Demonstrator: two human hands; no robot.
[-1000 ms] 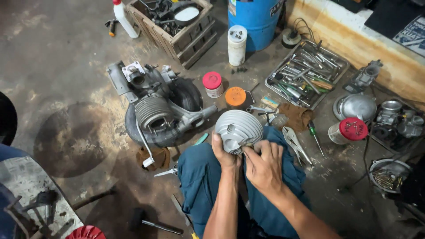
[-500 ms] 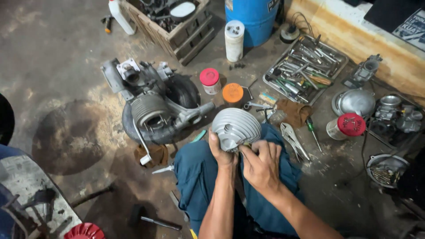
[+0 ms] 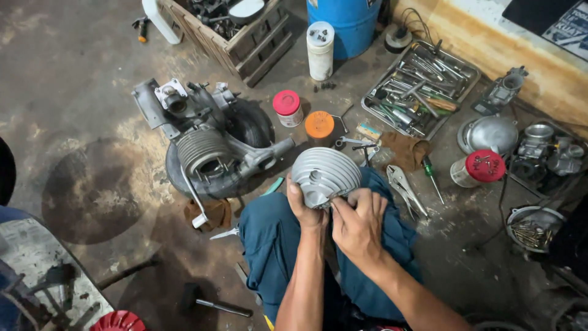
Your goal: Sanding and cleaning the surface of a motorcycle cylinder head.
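Observation:
A round, finned grey metal cylinder head [image 3: 323, 175] rests over my knees, which are clad in dark blue trousers [image 3: 269, 245]. My left hand [image 3: 304, 208] grips its near left edge, thumb up along the rim. My right hand [image 3: 360, 222] is closed at its near right edge, fingertips pinched on something small that I cannot make out. On the concrete floor to the left lies a grey scooter engine [image 3: 208, 144] with a finned cylinder and a black tyre.
A metal tray of tools [image 3: 419, 89], locking pliers [image 3: 404, 187], a screwdriver [image 3: 432, 175], red-lidded jars [image 3: 286, 107] [image 3: 478, 168], an orange lid [image 3: 320, 125], a wooden crate [image 3: 239, 37], a blue barrel [image 3: 349, 21], a white canister [image 3: 320, 49] and a hammer [image 3: 211, 300] surround me.
Both hands stay on the cylinder head. The view has shifted slightly; the right hand's fingers have curled tighter at its edge.

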